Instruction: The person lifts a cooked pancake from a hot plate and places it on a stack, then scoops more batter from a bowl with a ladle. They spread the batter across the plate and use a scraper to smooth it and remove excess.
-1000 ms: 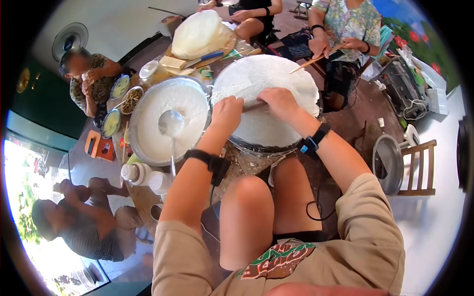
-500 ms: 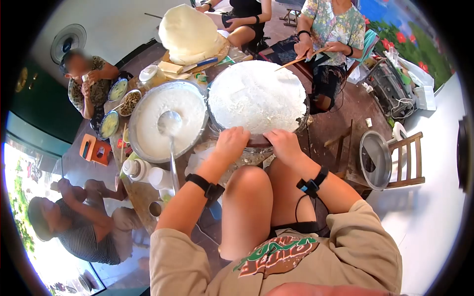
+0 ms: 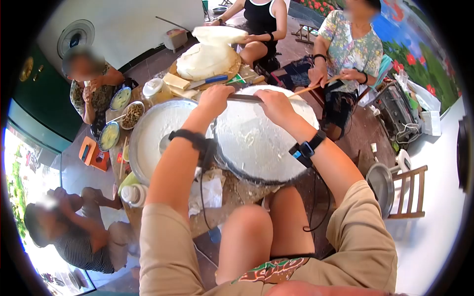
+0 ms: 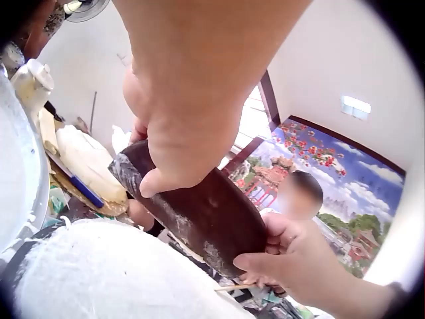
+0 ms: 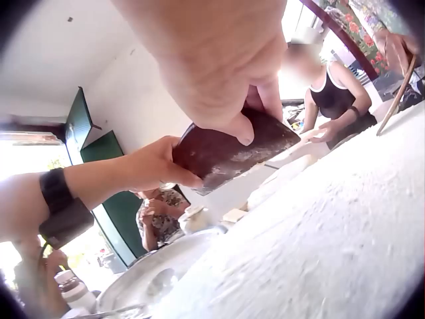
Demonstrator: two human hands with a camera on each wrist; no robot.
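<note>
Both hands hold a dark brown curved scraper (image 3: pixel 245 97) by its two ends, over the far part of a round griddle (image 3: pixel 269 181). My left hand (image 3: pixel 215 101) grips the left end, thumb on the near face in the left wrist view. The right end is pinched by my right hand (image 3: pixel 276 104), its thumb across the brown face in the right wrist view. White residue streaks the lower edge of the scraper (image 4: pixel 206 212). Beneath it, a thin white batter layer (image 3: pixel 266 140) covers the griddle, with small lumps near the middle.
A large metal basin (image 3: pixel 134 153) of batter stands left of the griddle, its ladle mostly behind my left forearm. Beyond lie a stack of pale thin sheets (image 3: pixel 202 64) and a blue-handled knife (image 3: pixel 216 79). A seated person on the right holds a wooden stick (image 3: pixel 311 89) over the griddle edge.
The scraper went from the griddle's middle to its near edge, then out to the far side, both hands holding it throughout. Across the table, a person has lifted a pale sheet off the stack.
</note>
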